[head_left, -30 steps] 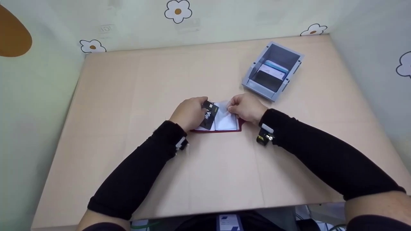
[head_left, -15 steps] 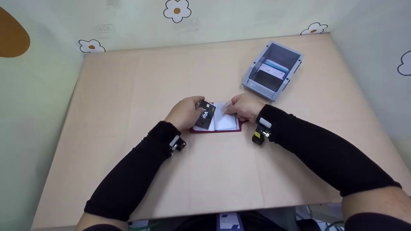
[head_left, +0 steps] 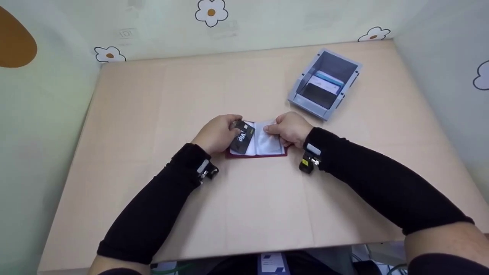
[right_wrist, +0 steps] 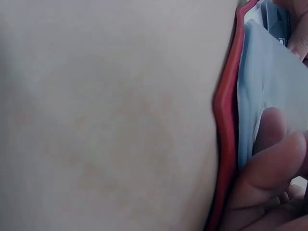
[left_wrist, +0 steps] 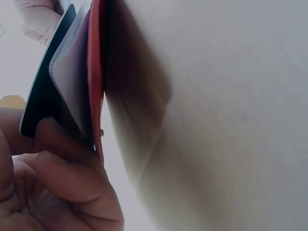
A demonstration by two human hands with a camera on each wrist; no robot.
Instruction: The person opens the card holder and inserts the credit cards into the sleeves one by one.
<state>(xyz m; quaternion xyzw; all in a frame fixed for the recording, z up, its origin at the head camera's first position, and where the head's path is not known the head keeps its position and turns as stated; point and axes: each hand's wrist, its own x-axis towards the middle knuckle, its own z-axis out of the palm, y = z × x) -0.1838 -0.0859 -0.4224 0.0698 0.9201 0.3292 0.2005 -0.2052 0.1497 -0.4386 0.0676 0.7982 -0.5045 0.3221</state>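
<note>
An opened red card holder (head_left: pixel 256 156) with clear plastic sleeves (head_left: pixel 269 141) lies between my hands near the middle of the table. My left hand (head_left: pixel 218 133) pinches a black card (head_left: pixel 241 139) marked "Vip", slanted over the left half of the holder. In the left wrist view, the black card (left_wrist: pixel 45 72) stands apart from the sleeves, and lower fingers touch the red cover (left_wrist: pixel 95 62). My right hand (head_left: pixel 292 130) pinches a sleeve on the right half. In the right wrist view, a fingertip (right_wrist: pixel 272 125) lies against the sleeve pages (right_wrist: pixel 274 72).
A grey plastic bin (head_left: pixel 313 110) stands at the back right, with several cards (head_left: pixel 324 84) inside. Pale walls with flower drawings border the table (head_left: pixel 172 95) at the back and sides. The table's front edge lies near the body.
My left hand has drawn slightly left with the black card, baring more of the holder's middle. My right hand has shifted a little left with the sleeve, which now lies flatter.
</note>
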